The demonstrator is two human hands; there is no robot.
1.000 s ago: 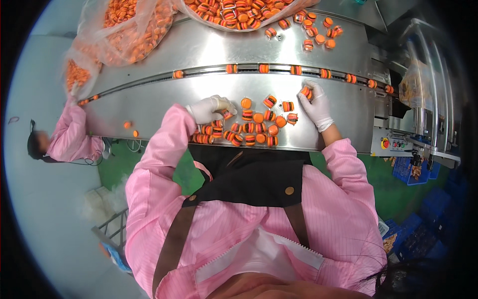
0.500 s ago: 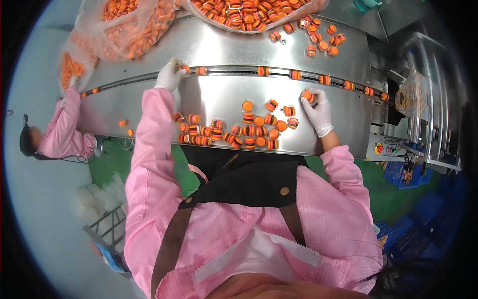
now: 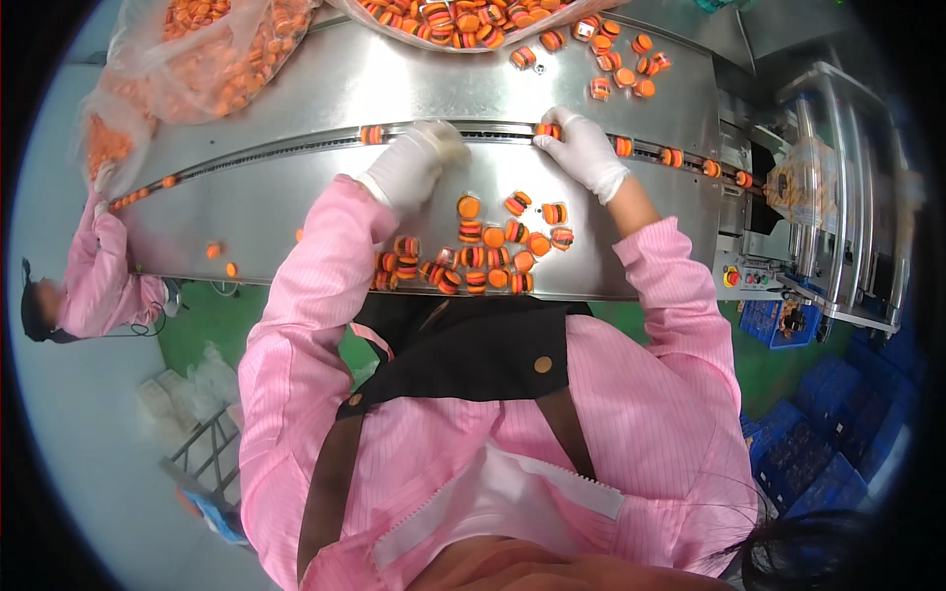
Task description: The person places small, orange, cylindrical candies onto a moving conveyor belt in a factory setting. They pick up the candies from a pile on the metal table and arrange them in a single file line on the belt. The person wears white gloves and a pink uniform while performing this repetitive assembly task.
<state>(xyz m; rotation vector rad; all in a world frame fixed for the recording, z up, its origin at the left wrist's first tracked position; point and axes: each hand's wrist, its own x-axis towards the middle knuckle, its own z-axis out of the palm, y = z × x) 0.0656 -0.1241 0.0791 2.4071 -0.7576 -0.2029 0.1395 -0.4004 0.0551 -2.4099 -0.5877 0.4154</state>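
My right hand, in a white glove, pinches an orange burger-shaped sweet at the narrow conveyor track. At the same track, farther left, is my left hand, also gloved; its fingertips are smeared by motion, and whatever they may hold cannot be made out. Just left of it, another burger-shaped sweet sits in the track. Several more ride the track to the right of my right hand. Between my forearms, a loose group of wrapped sweets lies on the steel table near its front edge.
Clear bags full of sweets lie along the far side. More loose sweets are at the far right. The track runs into a machine on the right. A co-worker in pink works at the left end. Blue crates stand below.
My right hand has moved up and left from the table to the track with a sweet in it. My left hand has moved right along the track, away from the sweet it touched.
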